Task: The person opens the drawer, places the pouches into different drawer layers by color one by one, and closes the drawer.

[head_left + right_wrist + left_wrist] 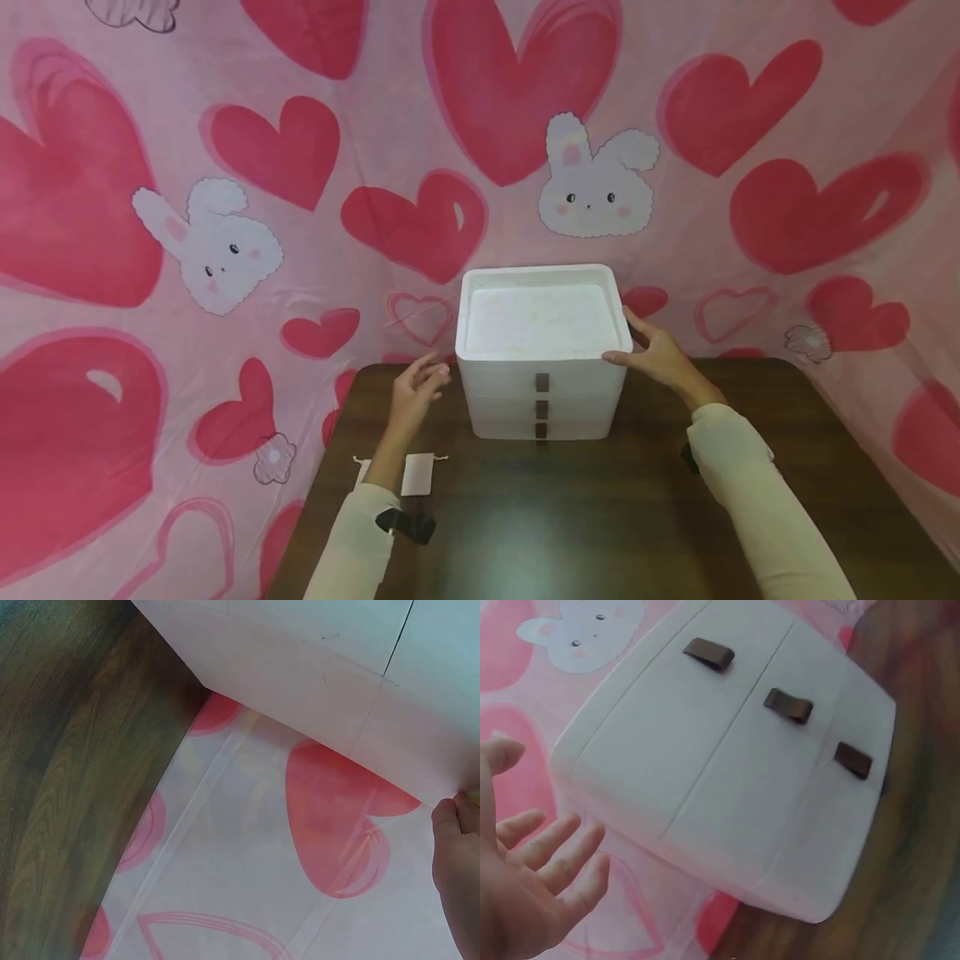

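One-handed here! Gripping the white three-drawer organizer at its top right edge with the right hand; holding the left hand loose and empty, with its fingers just left of that organizer. Probably steadying or positioning it on the worktop; likely needs left fingers brought in against the left side next. Spotting a pale drawstring pouch nearer the body than those fingers. Reading no brand, label or writing.

The right hand seems to touch the white drawer unit, the left hand just beside it.
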A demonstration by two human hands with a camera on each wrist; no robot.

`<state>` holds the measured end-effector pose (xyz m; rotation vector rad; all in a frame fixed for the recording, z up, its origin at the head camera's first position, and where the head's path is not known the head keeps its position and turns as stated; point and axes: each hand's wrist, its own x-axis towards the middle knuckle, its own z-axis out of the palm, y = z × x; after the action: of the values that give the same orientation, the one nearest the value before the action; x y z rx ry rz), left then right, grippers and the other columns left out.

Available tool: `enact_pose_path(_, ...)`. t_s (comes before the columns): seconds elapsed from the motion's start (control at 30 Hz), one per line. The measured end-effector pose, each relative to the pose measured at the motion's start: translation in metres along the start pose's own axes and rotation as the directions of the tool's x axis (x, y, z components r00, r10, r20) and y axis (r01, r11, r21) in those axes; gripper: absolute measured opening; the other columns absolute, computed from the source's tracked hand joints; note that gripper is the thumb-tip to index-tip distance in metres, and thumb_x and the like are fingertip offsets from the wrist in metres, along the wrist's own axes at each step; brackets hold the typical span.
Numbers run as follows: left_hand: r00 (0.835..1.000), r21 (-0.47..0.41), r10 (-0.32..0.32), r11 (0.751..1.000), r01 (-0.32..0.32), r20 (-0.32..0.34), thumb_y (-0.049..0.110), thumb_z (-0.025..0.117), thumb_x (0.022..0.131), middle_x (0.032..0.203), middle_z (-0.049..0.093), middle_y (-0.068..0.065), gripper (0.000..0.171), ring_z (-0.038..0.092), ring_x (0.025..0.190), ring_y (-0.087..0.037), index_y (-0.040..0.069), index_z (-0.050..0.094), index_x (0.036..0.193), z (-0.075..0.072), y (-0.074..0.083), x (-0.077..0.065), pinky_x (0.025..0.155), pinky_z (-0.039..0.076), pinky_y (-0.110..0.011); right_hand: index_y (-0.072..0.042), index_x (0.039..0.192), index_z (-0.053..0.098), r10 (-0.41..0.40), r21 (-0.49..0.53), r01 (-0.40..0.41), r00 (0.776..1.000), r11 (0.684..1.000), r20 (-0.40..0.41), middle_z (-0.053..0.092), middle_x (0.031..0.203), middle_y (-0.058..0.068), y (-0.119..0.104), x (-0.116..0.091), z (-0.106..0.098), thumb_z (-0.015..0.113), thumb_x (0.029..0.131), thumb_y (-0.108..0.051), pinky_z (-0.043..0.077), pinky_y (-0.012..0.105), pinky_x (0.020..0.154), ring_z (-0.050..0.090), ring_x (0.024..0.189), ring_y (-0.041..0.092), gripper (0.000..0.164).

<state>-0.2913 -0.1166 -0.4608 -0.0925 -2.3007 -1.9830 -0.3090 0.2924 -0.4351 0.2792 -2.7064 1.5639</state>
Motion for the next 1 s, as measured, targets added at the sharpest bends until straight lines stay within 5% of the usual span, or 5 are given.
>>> enact_pose_path(0.17,0.994,-0.087,-0.095,0.991,0.099,0.055,0.026,0.055,0.104,0.135,0.064,-0.029,0.046,0.069,0.116,-0.039,0.000,0.054,0.143,0.005,-0.013,-0.016,0.092,0.062,-0.042,-0.007,0.162,0.014,-0.006,-0.021,0.005,1.000,1.000,-0.001,0.013,0.171,0.015,0.003,-0.001,0.000,0.081,0.088,-0.028,0.034,0.053,0.117,0.024,0.155,0.042,0.102)
enact_pose_path(0.5,0.964,-0.194,-0.209,0.951,0.239,0.163,0.036,0.047,0.107,0.136,0.062,-0.031,0.054,0.074,0.109,-0.026,-0.004,0.050,0.144,0.017,-0.040,-0.043,0.085,0.062,-0.033,-0.009,0.162,0.014,-0.003,-0.008,0.003,1.000,1.000,-0.005,0.014,0.172,0.013,0.001,0.000,0.000,0.080,0.088,-0.029,0.035,0.053,0.117,0.024,0.155,0.041,0.102)
enact_pose_path(0.63,0.934,-0.224,-0.258,0.923,0.314,0.248,0.040,0.044,0.107,0.140,0.060,-0.030,0.058,0.072,0.114,-0.029,-0.003,0.047,0.146,0.028,-0.058,-0.045,0.088,0.061,-0.036,-0.009,0.162,0.014,0.000,0.002,0.000,1.000,1.000,-0.011,0.014,0.172,0.012,0.002,0.000,-0.001,0.081,0.088,-0.029,0.035,0.053,0.118,0.024,0.155,0.040,0.102)
enact_pose_path(1.0,0.835,-0.171,-0.304,0.892,0.419,0.458,0.051,0.036,0.106,0.149,0.050,-0.031,0.069,0.060,0.130,-0.044,-0.001,0.038,0.151,0.075,-0.100,-0.053,0.100,0.055,-0.046,-0.008,0.162,0.017,-0.001,0.018,0.001,1.000,1.000,-0.026,0.016,0.171,0.011,0.003,0.003,0.002,0.082,0.087,-0.025,0.033,0.055,0.121,0.022,0.156,0.035,0.101)
